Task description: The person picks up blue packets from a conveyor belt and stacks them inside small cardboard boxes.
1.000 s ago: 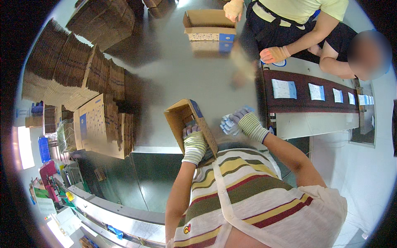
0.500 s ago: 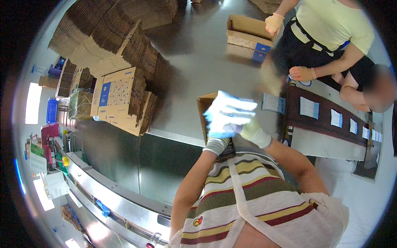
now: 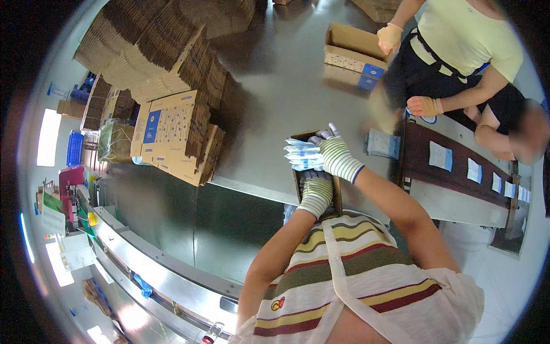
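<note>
A small stack of flat white-and-blue packets (image 3: 302,155) is at the mouth of an open cardboard box (image 3: 337,202) close to my body. My right hand (image 3: 339,156), in a striped glove with grey fingers, is closed on the stack's right side. My left hand (image 3: 316,194), gloved alike, reaches over the box, its curled fingers against the near side of the packets. Its fingertips are partly hidden. The inside of the box is mostly covered by my hands and the packets.
Folded cartons (image 3: 169,129) stand in tall piles at left. On the right, a dark conveyor belt (image 3: 421,140) carries spaced packets, with more packets (image 3: 382,143) at its end. A gloved co-worker (image 3: 458,51) stands beyond, near another open carton (image 3: 355,54) on the metal table (image 3: 269,86).
The packets, blurred and raised before, are now lower and turned edge-up at the box. My left hand has come down over the box; my right has moved to the stack's right side.
</note>
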Tool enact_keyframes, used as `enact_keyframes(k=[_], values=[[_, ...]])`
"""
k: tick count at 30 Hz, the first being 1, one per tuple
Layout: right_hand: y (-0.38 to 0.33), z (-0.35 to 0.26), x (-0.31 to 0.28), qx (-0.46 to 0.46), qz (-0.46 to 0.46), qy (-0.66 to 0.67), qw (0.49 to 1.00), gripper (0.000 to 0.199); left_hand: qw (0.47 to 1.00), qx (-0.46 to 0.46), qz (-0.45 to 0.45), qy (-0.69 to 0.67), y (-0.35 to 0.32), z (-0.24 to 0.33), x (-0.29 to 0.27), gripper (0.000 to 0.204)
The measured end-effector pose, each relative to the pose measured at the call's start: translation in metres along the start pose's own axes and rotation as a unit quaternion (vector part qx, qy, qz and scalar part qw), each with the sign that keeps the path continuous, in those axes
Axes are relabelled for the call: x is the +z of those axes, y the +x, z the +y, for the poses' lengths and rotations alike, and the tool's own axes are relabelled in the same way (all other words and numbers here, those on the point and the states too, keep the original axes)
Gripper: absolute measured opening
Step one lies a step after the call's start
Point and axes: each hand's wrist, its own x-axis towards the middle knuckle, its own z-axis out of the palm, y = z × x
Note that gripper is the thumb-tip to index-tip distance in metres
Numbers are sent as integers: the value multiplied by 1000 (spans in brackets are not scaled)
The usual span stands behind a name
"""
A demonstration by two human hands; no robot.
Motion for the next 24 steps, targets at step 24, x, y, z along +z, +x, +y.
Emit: enact_keyframes(k=[24], values=[[-82,-42,-24,-130,153,58,978,39,941,-159,125,-270,-82,-81,13,30]])
